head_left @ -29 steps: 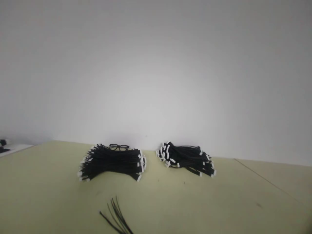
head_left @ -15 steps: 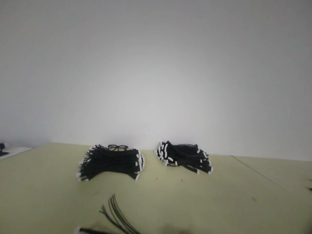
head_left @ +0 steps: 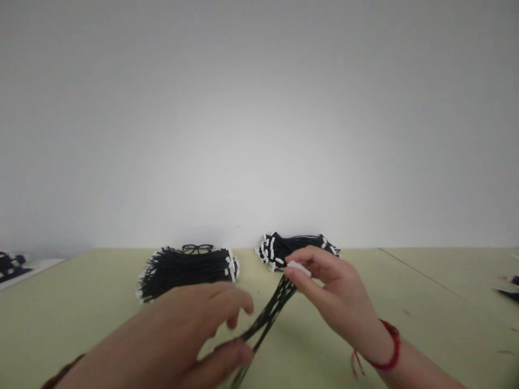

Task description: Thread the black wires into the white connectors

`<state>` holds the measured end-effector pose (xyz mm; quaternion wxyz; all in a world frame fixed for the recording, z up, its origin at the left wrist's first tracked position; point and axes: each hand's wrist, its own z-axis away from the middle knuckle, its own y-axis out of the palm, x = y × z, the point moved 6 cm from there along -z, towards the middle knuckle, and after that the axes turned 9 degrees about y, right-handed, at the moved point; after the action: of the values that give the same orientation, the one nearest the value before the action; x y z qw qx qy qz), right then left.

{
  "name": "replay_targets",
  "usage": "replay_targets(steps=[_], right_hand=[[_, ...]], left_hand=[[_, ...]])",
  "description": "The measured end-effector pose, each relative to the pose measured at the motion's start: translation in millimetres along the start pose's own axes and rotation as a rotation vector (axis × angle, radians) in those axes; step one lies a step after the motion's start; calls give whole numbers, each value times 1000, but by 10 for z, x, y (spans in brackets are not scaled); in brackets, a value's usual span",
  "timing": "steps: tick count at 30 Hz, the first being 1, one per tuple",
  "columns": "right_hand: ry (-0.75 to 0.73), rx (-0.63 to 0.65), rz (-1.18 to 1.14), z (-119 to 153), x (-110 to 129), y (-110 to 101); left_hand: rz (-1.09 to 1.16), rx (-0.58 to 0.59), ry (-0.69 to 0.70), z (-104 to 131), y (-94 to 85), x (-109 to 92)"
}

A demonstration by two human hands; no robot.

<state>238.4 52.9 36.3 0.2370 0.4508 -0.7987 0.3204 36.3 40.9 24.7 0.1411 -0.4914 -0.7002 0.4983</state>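
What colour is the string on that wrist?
Red; the wrist string shows in the head view.

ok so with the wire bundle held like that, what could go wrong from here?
1. The right hand pinches only the white connector, and the left hand grips lower down the black wire bundle. A pull could strain the wires at the connector.
2. The strands fan out between the hands, so one could slip loose or snag.
3. The right hand sits just in front of the right pile of finished harnesses and could knock it. The glasses rest on the left pile.
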Motion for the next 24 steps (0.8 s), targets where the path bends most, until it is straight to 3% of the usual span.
replay_targets(steps=[2,6,9,13,18,22,24], right_hand=[[-24,-73,-53,-188,194,-49],[-52,-379,-183,-391,398,-333],[-35,-655,-316,-382,298,-676],[-55,-870,-548,-381,-22,-1094],[-36,-862,-718,-489,-283,-1295],[-38,-813,-763,-474,-265,-1228],[-30,-703,-749,-497,-224,-1145]], left_hand=[[-57,64,-78,-207,14,-3],[38,316,4,-409,300,-1],[-11,431,28,-408,414,72],[-71,422,-28,-434,300,147],[130,320,-36,-438,127,52],[63,268,-91,-338,114,-90],[55,245,-75,-302,143,-192]])
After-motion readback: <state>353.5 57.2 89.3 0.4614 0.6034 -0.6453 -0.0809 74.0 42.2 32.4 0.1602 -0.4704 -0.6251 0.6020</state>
